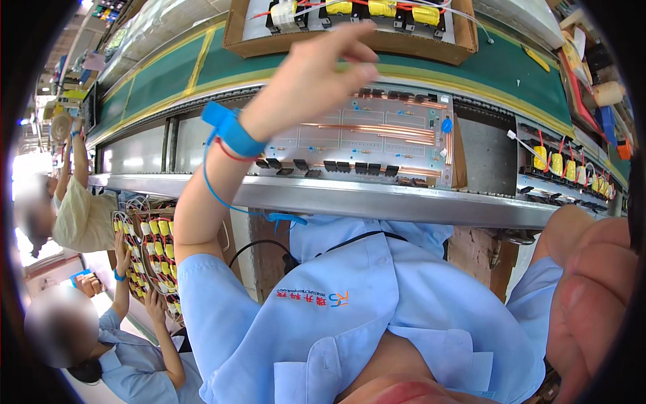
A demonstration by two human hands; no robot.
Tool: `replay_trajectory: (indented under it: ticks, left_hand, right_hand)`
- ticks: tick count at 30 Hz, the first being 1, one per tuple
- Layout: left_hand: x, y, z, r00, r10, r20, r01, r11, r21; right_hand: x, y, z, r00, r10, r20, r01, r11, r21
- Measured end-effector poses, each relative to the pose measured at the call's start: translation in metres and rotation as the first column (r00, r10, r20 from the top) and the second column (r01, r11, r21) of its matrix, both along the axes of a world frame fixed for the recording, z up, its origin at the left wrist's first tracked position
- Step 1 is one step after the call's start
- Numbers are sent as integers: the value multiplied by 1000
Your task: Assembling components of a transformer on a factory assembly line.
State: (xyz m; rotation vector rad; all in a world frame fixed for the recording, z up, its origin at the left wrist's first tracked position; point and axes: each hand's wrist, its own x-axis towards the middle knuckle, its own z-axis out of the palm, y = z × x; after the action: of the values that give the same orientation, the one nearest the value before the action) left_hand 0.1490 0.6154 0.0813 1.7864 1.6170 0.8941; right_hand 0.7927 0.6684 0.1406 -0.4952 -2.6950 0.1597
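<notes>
My left hand (330,66), with a blue wrist strap (235,132) and its cord, reaches across a circuit board toward a cardboard box. Its fingers are apart, slightly blurred, and nothing shows in them. Below it the circuit board (323,140) lies in the rail track, carrying copper strips, small resistors and black components along its edges. The cardboard box (350,46) beyond holds several yellow-wrapped coils (381,8) with red and white wires. My right hand (592,303) is raised at the right rim, very close, fingers curled together; whatever they may hold is hidden.
A metal rail (377,198) runs along the near side. To the right another board with yellow coils (540,158) sits on the track. A yellow-handled tool (536,58) lies on the green surface (501,64). At left, co-workers handle a rack of yellow coils (160,249).
</notes>
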Motion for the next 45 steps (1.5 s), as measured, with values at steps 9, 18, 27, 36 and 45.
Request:
replay_trajectory:
  ticks: [9, 18, 27, 36, 45]
  left_hand:
    - [-68, 29, 26, 827, 445, -344, -272, 852, 448]
    - [-92, 129, 3, 694, 394, -603, -61, 866, 496]
    - [-82, 172, 25, 851, 90, -517, -109, 994, -5]
    - [-97, 195, 25, 680, -200, -705, 59, 974, -219]
    - [-98, 169, 38, 712, -267, -649, 384, 922, 42]
  right_hand:
    - [-298, -31, 21, 993, 111, -39, -110, 993, 36]
    - [-310, -7, 11, 983, 174, -56, -168, 982, 89]
    - [-431, 102, -34, 977, 123, -176, -87, 976, 199]
    - [-548, 177, -24, 945, -159, 285, 166, 986, 0]
    - [-544, 181, -43, 949, -126, 290, 148, 988, -54]
